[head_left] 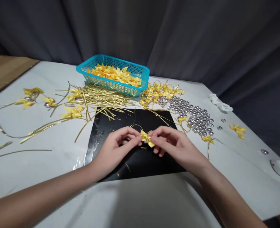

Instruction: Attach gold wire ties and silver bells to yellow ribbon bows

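Note:
Over a black mat (135, 164), a small yellow ribbon bow (146, 138) is pinched between my two hands. My left hand (121, 144) grips the bow's left side between thumb and fingers. On its right side, the thumb and fingers of my right hand (173, 142) close on the other loop. A small silvery bell or bead shows at the bow's middle, partly covered. Thin gold cord curves up behind the bow, near my left fingertips. Scraps of gold cord lie on the mat.
Behind the mat stands a blue plastic basket (121, 85) of yellow bows. Gold twist ties (104, 98) lie piled in front of it. To the right are silver bells or beads (196, 117) and finished-looking bows (163, 91). A white crumpled cloth (220, 103) lies far right.

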A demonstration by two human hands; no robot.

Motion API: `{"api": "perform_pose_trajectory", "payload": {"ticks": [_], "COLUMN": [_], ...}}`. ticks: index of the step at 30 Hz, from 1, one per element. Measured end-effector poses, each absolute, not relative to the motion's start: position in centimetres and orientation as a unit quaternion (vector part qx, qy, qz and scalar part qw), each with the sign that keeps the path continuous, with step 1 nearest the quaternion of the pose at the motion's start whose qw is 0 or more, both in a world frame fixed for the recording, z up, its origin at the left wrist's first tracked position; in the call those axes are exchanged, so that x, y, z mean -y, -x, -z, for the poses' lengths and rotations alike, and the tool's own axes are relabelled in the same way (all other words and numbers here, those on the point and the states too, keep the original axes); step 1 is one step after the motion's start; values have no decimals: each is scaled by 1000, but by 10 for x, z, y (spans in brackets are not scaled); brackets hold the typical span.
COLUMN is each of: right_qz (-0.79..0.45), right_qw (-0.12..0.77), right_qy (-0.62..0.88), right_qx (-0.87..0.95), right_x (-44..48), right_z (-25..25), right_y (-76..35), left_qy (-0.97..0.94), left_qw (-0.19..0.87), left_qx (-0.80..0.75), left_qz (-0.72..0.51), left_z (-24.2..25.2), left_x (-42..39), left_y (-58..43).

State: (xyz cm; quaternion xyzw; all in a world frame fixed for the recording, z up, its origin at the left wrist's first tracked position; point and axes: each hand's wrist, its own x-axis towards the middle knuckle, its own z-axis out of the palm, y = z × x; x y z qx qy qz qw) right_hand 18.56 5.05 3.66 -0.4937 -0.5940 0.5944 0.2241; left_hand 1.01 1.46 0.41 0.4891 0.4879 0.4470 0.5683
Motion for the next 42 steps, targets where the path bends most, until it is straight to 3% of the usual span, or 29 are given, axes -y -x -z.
{"api": "perform_pose_trajectory", "payload": {"ticks": [6, 24, 32, 38, 42], "right_qz": [-752, -740, -656, -601, -470], "right_qw": [231, 172, 163, 248, 296], "right_qy": [406, 430, 481, 525, 569], "right_qx": [464, 487, 558, 549, 607], "right_x": [-52, -45, -45, -51, -51], "right_z": [-33, -27, -18, -16, -18], "right_y": [-188, -180, -179, -178, -182], "left_qy": [-437, -446, -441, -495, -587], "left_qw": [635, 614, 579, 526, 497], "left_qx": [-459, -477, -496, -496, -466], "left_qz": [-442, -443, -474, -482, -438], "left_z": [-8, -4, -6, -6, -8], "left_x": [-14, -14, -16, -10, -7], "left_y": [-10, -10, -10, -7, -8]}}
